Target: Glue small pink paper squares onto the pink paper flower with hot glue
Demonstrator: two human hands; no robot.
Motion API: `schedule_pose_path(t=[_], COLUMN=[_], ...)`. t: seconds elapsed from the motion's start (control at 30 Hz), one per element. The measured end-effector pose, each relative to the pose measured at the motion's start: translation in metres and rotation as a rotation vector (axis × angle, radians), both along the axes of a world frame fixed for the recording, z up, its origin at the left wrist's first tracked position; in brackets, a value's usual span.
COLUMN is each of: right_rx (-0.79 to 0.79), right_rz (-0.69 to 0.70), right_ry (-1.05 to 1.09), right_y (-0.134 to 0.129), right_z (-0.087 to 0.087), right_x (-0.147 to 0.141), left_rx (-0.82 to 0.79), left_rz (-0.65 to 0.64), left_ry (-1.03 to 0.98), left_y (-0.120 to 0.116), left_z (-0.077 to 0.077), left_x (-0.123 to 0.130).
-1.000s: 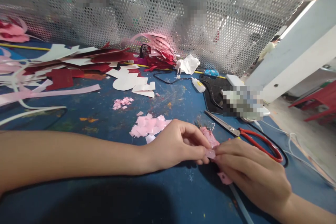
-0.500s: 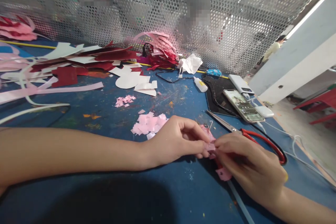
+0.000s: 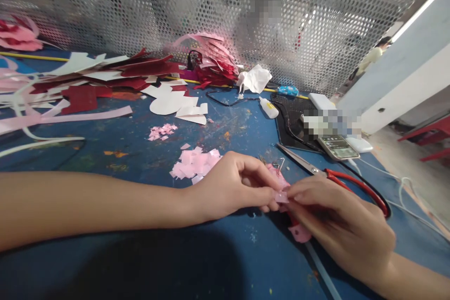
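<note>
My left hand (image 3: 242,190) pinches a small pale pink paper piece (image 3: 281,197) between thumb and forefinger. From the other side, my right hand (image 3: 337,215) has its closed fingertips at the same piece. Under and around the fingertips lies a pink and red object (image 3: 300,233), partly covered by the hands; I cannot make out its kind. A bent metal wire (image 3: 280,165) stands up at its far end. Left of my left hand is a pile of cut pink paper pieces (image 3: 193,163). Scissors with red handles (image 3: 337,173) lie just beyond my right hand.
A small white bottle (image 3: 269,108) lies near a dark flat pad (image 3: 291,124). A phone (image 3: 339,146) and cables are at the right. White paper cutouts (image 3: 172,103), dark red sheets (image 3: 81,98) and pink strips (image 3: 87,116) cover the back left, before a perforated metal screen (image 3: 211,14).
The view has shifted slightly, so the background sits a little differently. My hands keep almost the same pose at the small pink piece, with my right hand turned very slightly.
</note>
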State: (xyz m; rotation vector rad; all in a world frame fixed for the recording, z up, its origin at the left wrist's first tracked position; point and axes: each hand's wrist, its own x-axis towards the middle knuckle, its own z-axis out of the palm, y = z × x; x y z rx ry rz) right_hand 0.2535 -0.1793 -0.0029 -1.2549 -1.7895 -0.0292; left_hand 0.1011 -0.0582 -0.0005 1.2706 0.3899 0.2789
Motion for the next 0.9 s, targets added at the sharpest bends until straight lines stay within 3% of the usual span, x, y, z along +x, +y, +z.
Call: schedule_pose_path(t=[0.9], right_rx=[0.001], right_rz=[0.016], right_ry=[-0.009], right_y=[0.0015], right_z=[-0.0013], right_x=[0.0017], left_rx=[0.007], left_rz=[-0.023], left_ry=[0.047], left_y=[0.0009], left_z=[-0.0007], left_x=[0.0006])
